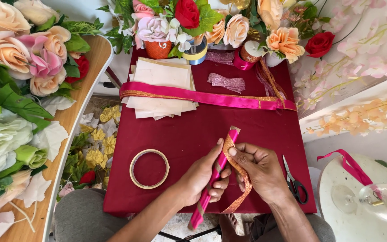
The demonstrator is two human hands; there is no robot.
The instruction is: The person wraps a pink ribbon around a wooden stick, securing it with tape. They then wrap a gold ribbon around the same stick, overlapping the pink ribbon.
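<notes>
My left hand (202, 175) grips a long pink ribbon-wrapped stick (234, 133) that slants up over the dark red table (180, 134). My right hand (261, 169) pinches a gold glitter ribbon (244, 177) against the stick near its top; the ribbon loops down under my right palm. Both hands are close together at the front of the table.
A tape ring (149, 168) lies left of my hands, black-handled scissors (294, 183) to the right. A long pink ribbon (202, 96) crosses a stack of cream paper sheets (162, 89). Artificial flowers (19, 67) crowd the left table and the back; ribbon spools (242, 58) stand behind.
</notes>
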